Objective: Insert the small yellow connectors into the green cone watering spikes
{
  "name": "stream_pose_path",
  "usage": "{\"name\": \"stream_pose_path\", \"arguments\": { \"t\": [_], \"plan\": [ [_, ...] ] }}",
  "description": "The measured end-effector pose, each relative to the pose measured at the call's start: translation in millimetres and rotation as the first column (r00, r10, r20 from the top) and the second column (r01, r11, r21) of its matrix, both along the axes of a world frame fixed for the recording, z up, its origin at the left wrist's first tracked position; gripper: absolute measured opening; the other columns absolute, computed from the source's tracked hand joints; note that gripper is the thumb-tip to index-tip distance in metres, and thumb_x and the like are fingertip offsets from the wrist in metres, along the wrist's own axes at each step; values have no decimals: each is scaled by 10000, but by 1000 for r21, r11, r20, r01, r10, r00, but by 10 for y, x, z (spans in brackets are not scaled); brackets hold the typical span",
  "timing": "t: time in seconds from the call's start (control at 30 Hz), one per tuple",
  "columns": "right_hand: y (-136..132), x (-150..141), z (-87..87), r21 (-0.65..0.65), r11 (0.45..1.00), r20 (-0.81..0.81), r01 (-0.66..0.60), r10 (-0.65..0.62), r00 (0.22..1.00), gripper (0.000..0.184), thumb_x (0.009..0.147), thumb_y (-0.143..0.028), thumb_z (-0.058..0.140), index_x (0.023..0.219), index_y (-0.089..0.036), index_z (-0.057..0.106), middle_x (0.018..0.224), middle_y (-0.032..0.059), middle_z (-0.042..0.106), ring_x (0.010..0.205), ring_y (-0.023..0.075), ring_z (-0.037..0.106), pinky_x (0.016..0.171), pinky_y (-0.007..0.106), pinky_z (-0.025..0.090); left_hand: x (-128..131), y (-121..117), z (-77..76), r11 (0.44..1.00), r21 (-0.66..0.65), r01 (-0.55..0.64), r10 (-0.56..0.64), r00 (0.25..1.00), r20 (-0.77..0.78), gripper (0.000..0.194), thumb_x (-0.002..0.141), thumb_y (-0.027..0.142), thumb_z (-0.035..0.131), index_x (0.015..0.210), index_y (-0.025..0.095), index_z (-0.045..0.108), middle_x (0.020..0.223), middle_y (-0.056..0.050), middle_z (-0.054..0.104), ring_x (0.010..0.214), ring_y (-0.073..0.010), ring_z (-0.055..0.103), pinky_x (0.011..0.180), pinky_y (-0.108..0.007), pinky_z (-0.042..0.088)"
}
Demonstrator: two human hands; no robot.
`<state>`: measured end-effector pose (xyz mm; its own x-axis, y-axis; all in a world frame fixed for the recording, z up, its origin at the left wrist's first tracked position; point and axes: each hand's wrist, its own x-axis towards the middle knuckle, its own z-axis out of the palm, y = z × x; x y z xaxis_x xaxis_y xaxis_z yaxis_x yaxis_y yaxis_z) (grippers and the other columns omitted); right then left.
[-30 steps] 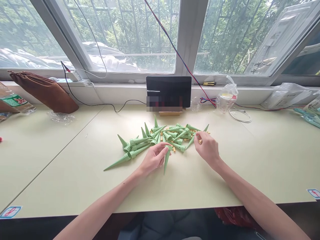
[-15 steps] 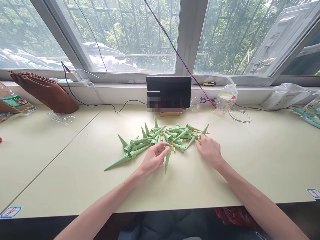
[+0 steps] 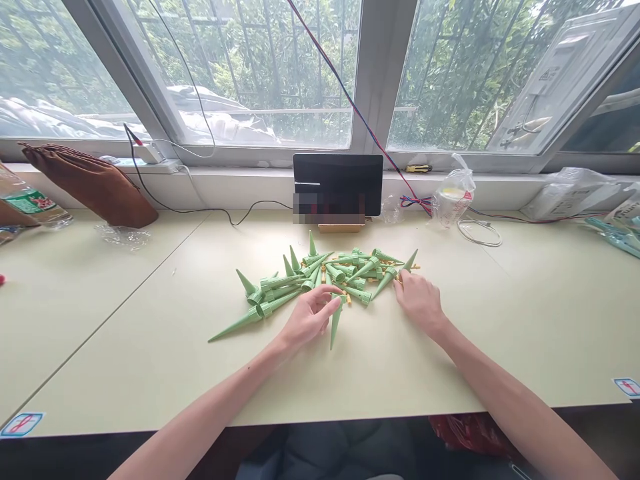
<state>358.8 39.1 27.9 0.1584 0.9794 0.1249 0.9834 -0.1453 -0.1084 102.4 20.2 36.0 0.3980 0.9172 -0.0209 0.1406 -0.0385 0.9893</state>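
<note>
My left hand (image 3: 311, 313) grips a green plastic watering spike (image 3: 337, 323) by its wide end, with the tip pointing down toward me. Just beyond it lies a loose pile of similar green spikes (image 3: 280, 283), some on their sides and some standing tip up. Small yellow valve pieces (image 3: 349, 299) show among them. At the pile's right end, my right hand (image 3: 419, 300) is closed, its fingertips down among yellow pieces beside a tilted spike (image 3: 411, 259). What those fingers pinch, if anything, is hidden behind the hand.
A dark tablet (image 3: 338, 187) stands behind the pile on a small cardboard support (image 3: 341, 228). Along the window sill are a brown pouch (image 3: 95, 187), a plastic bottle (image 3: 37, 203), a bagged cup (image 3: 453, 197) and a coiled white cable (image 3: 480, 233). The pale table's front edge runs below my forearms.
My right hand's fingers have shifted slightly at the yellow pieces, now covering more of them. My left hand and its spike stay in nearly the same place.
</note>
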Motion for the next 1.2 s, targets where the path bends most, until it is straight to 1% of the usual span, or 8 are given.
{"name": "stream_pose_path", "arguments": {
  "t": [0.2, 0.3, 0.4, 0.53, 0.7, 0.83, 0.97, 1.2],
  "plan": [
    [5, 14, -21, 152, 988, -63, -6, 16, 998, 215, 970, -233, 496, 788, -175, 595, 729, 47, 643, 624, 175, 600, 521, 257, 255, 5, -1, 11, 1000, -24, -5, 5, 1000, 13, 365, 912, 485, 602, 1134, 195, 612, 769, 16, 557, 426, -40, 397, 380, -171, 334],
    [0, 2, -57, 351, 928, -163, -123, 190, 968, 277, 990, -268, 458, 758, -173, 577, 700, 29, 618, 583, 148, 548, 526, 253, 292, 8, -1, 11, 999, -51, -9, 11, 999, 39, 408, 902, 493, 615, 1178, 193, 610, 759, 18, 553, 421, -42, 377, 368, -177, 329],
    [-37, -67, -104, 521, 807, -283, -278, 470, 836, 323, 1024, -325, 414, 786, -175, 572, 681, 16, 596, 565, 131, 519, 549, 247, 357, 6, 2, 10, 997, -80, -1, 4, 999, 37, 444, 899, 498, 619, 1213, 184, 609, 639, 45, 511, 398, -54, 369, 374, -188, 332],
    [-141, -225, -163, 588, 700, -377, -405, 680, 628, 279, 1039, -315, 413, 860, -182, 581, 725, 15, 618, 610, 127, 554, 585, 233, 419, -1, 6, 7, 994, -107, 19, -14, 999, 50, 430, 910, 493, 607, 1207, 182, 616, 495, 77, 446, 379, -76, 375, 405, -203, 358],
    [-257, -386, -202, 572, 605, -397, -554, 795, 458, 240, 1047, -263, 384, 928, -192, 579, 675, -7, 586, 560, 118, 534, 562, 234, 439, 1, 6, 17, 993, -120, 15, -3, 995, 104, 408, 875, 493, 653, 1132, 180, 610, 539, 72, 512, 378, -80, 432, 433, -220, 378],
    [-275, -426, -239, 600, 534, -414, -596, 845, 339, 213, 1048, -238, 379, 995, -192, 581, 761, 15, 610, 543, 100, 533, 549, 232, 475, 3, 9, 33, 988, -149, 37, -19, 992, 122, 407, 856, 498, 674, 1089, 182, 567, 630, 51, 592, 373, -72, 463, 437, -227, 408],
    [-261, -430, -301, 636, 525, -452, -565, 847, 279, 197, 1042, -214, 394, 1078, -191, 586, 828, 33, 634, 553, 93, 563, 539, 227, 513, -5, 22, 21, 985, -161, 67, -48, 992, 120, 411, 874, 492, 655, 1112, 182, 528, 783, -11, 674, 408, -84, 528, 410, -216, 413],
    [-265, -450, -303, 666, 549, -482, -505, 834, 271, 177, 1029, -239, 454, 1071, -203, 622, 815, 20, 647, 565, 95, 625, 554, 232, 571, -6, 34, -42, 980, -176, 96, -65, 983, 173, 426, 884, 481, 649, 1159, 176, 541, 676, 16, 605, 473, -108, 571, 451, -215, 465]
  ]
}}
